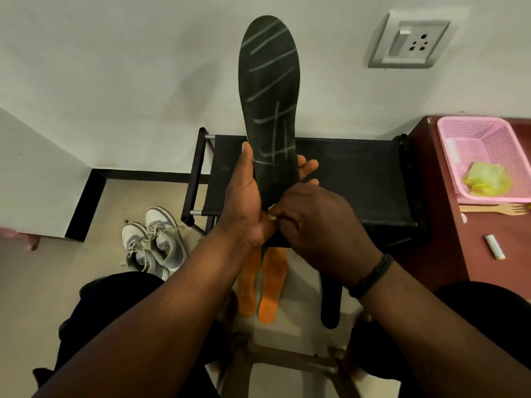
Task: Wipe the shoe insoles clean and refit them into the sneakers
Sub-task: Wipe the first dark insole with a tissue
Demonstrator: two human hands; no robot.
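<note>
A black insole [268, 90] with pale chalk-like lines stands upright in front of me, toe end up. My left hand [247, 196] grips its lower part, thumb on the left edge and fingers behind. My right hand [319, 228] is curled at the insole's heel and pinches a small white bit there; what that bit is I cannot tell. Two orange insoles [263, 285] lie on the floor below my hands. Another black insole [330, 303] lies to their right. A pair of white and grey sneakers [152, 245] stands on the floor at the left.
A black fabric shoe rack [359, 179] stands against the wall behind the insole. On the brown table [448, 225] at the right are a pink basket [488, 145] holding a yellow cloth [485, 179], a wooden fork [494, 209] and a small white stick [494, 247]. A wall socket [411, 41] is above.
</note>
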